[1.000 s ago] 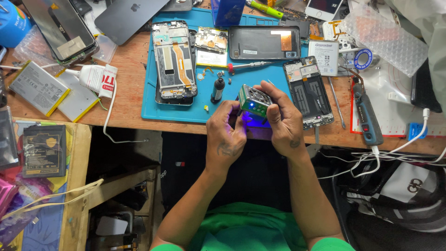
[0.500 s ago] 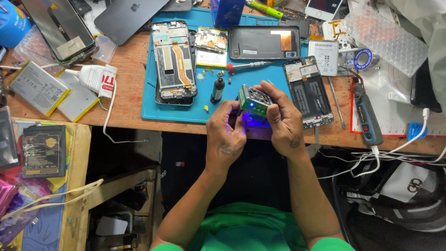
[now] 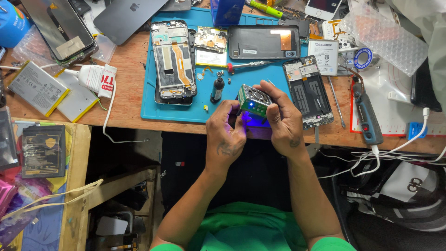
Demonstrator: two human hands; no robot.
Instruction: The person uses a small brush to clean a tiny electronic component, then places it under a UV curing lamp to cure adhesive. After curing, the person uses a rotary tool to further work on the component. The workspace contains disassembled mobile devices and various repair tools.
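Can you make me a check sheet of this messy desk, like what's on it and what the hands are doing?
Surface: wooden desk with a blue work mat on it.
Job's things: small green box device with a fan grille on top, glowing blue-violet at its lower edge.
Clutter: opened phone frame, second opened phone, red-handled screwdriver, two flat batteries, white glue tube, bubble wrap.
Grippers: left hand and right hand both grip the green box device at the desk's front edge.
Cables: white cable over the desk edge; more white cables at right.
Surroundings: wooden shelf below left; dark bag below right.
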